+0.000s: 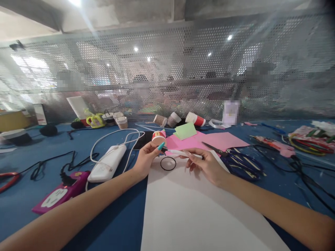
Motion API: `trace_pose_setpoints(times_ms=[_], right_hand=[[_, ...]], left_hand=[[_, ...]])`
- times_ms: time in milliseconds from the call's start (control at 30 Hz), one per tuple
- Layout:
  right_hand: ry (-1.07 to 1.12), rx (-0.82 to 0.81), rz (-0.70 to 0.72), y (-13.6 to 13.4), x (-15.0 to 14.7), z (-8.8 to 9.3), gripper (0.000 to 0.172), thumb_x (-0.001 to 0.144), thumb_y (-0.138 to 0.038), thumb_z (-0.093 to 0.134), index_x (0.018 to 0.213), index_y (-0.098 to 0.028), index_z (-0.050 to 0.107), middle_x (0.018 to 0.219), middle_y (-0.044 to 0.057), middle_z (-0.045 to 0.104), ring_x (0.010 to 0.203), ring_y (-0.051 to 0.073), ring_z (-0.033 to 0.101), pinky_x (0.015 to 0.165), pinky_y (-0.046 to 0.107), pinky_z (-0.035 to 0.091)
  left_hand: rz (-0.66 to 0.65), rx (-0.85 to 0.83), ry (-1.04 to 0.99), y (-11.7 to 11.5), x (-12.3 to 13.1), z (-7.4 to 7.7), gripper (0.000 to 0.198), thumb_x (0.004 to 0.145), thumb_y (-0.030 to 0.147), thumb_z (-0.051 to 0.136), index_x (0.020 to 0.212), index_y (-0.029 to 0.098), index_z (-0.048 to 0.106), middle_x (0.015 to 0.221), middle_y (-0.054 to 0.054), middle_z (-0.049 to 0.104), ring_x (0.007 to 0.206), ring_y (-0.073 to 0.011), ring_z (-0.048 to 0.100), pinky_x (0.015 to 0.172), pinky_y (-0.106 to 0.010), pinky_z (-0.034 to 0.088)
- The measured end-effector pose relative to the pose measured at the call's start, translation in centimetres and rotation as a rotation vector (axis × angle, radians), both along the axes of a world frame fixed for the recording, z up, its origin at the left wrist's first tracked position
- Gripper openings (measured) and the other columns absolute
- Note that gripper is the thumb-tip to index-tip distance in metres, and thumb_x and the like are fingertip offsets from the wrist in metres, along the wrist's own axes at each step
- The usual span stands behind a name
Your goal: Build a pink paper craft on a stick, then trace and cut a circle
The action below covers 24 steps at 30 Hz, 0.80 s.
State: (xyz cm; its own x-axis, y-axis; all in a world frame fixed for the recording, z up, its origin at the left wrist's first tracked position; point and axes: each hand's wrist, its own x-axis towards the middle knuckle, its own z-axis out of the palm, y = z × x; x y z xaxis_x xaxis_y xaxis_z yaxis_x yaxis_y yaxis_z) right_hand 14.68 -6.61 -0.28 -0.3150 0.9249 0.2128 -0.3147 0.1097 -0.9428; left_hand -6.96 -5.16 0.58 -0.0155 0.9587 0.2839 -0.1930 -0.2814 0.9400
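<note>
A large white sheet of paper (180, 205) lies in front of me, with a thin black circle (168, 169) near its far edge. Just above that circle, my right hand (205, 164) grips a white marker pen (180, 152) between thumb and fingers, tilted nearly level. Its dark end points left, where my left hand (146, 157) pinches the black tip or cap; I cannot tell whether the cap is on. A turquoise thumbnail shows on the left hand. Right behind the left fingers stands a red and white paper cup (158, 136).
Pink paper (227, 139), green paper (185, 130) and scissors (213, 147) lie beyond the sheet. A dark blue bundle (243, 164) sits right. Leftward are a white power strip (107, 164), a purple socket box (62, 191) and cables. Behind rises a perforated metal screen (162, 62).
</note>
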Motion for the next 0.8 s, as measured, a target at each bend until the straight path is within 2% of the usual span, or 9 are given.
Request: trace_pose_setpoints(times_ms=[200, 267, 333, 400, 500, 567, 633, 733, 800], right_hand=[[-0.022, 0.014, -0.008, 0.1, -0.1, -0.2, 0.030, 0.071, -0.038, 0.073, 0.094, -0.019, 0.071, 0.089, 0.008, 0.073, 0.054, 0.012, 0.061, 0.047, 0.022, 0.050], [-0.055, 0.028, -0.017, 0.1, 0.0, -0.2, 0.033, 0.071, -0.040, 0.073, 0.094, -0.017, 0.070, 0.080, 0.007, 0.072, 0.052, 0.011, 0.060, 0.046, 0.022, 0.049], [-0.118, 0.038, -0.004, 0.0, 0.0, 0.0, 0.038, 0.072, -0.044, 0.071, 0.098, -0.016, 0.068, 0.069, 0.004, 0.069, 0.049, 0.012, 0.058, 0.043, 0.022, 0.046], [-0.196, 0.062, 0.018, -0.3, 0.2, 0.2, 0.042, 0.074, -0.048, 0.068, 0.101, -0.015, 0.065, 0.068, 0.004, 0.067, 0.047, 0.011, 0.056, 0.040, 0.021, 0.045], [-0.356, 0.174, -0.007, -1.1, 0.3, 0.4, 0.037, 0.082, -0.050, 0.059, 0.094, -0.015, 0.063, 0.068, 0.001, 0.063, 0.044, 0.009, 0.052, 0.040, 0.021, 0.042], [-0.512, 0.367, -0.071, -1.8, 0.3, 0.3, 0.033, 0.087, -0.047, 0.053, 0.083, -0.016, 0.062, 0.060, -0.001, 0.057, 0.044, 0.009, 0.050, 0.041, 0.021, 0.040], [-0.647, 0.693, -0.161, -2.5, 0.4, 0.1, 0.030, 0.091, -0.040, 0.050, 0.078, -0.015, 0.061, 0.059, -0.001, 0.057, 0.048, 0.010, 0.052, 0.047, 0.022, 0.040], [-0.722, 1.219, -0.335, -3.4, 0.5, 0.1, 0.023, 0.093, -0.029, 0.049, 0.079, -0.014, 0.060, 0.061, 0.002, 0.061, 0.054, 0.012, 0.055, 0.053, 0.024, 0.042], [-0.761, 1.415, -0.402, -3.9, 0.6, 0.3, 0.021, 0.093, -0.024, 0.049, 0.079, -0.014, 0.059, 0.057, 0.001, 0.059, 0.051, 0.012, 0.053, 0.052, 0.025, 0.041]], left_hand=[[-0.022, 0.015, 0.011, -0.3, 0.2, 0.3, 0.039, 0.055, 0.042, 0.081, 0.062, 0.017, 0.053, 0.061, 0.002, 0.062, 0.058, -0.0111, 0.058, 0.059, -0.024, 0.046], [-0.056, 0.042, 0.057, -0.5, 0.4, 0.3, 0.039, 0.055, 0.042, 0.081, 0.063, 0.016, 0.053, 0.062, 0.001, 0.061, 0.060, -0.0112, 0.057, 0.059, -0.024, 0.045], [-0.079, 0.093, 0.142, -0.7, 0.5, 0.2, 0.039, 0.058, 0.042, 0.080, 0.064, 0.015, 0.053, 0.063, 0.002, 0.057, 0.058, -0.0096, 0.052, 0.056, -0.022, 0.040], [-0.087, 0.158, 0.261, -0.8, 0.4, 0.1, 0.038, 0.064, 0.045, 0.075, 0.065, 0.015, 0.052, 0.060, 0.003, 0.050, 0.054, -0.0076, 0.043, 0.052, -0.021, 0.034], [-0.106, 0.250, 0.500, -1.1, 0.0, -0.1, 0.039, 0.079, 0.051, 0.058, 0.067, 0.016, 0.048, 0.058, 0.005, 0.040, 0.053, -0.0080, 0.034, 0.050, -0.021, 0.027], [-0.152, 0.321, 0.710, -1.4, -0.2, -0.2, 0.041, 0.088, 0.052, 0.043, 0.067, 0.017, 0.046, 0.059, 0.004, 0.039, 0.055, -0.0094, 0.034, 0.052, -0.023, 0.027], [-0.208, 0.432, 0.884, -1.8, -0.4, 0.0, 0.044, 0.093, 0.050, 0.031, 0.068, 0.017, 0.045, 0.063, 0.002, 0.042, 0.057, -0.0109, 0.037, 0.055, -0.024, 0.030], [-0.242, 0.650, 0.997, -2.6, -0.5, 0.3, 0.045, 0.095, 0.048, 0.019, 0.073, 0.018, 0.044, 0.069, -0.002, 0.047, 0.062, -0.0136, 0.041, 0.059, -0.026, 0.034], [-0.227, 0.818, 1.033, -3.0, -0.5, 0.7, 0.043, 0.096, 0.044, 0.015, 0.076, 0.018, 0.042, 0.070, -0.004, 0.049, 0.063, -0.0153, 0.041, 0.060, -0.028, 0.035]])
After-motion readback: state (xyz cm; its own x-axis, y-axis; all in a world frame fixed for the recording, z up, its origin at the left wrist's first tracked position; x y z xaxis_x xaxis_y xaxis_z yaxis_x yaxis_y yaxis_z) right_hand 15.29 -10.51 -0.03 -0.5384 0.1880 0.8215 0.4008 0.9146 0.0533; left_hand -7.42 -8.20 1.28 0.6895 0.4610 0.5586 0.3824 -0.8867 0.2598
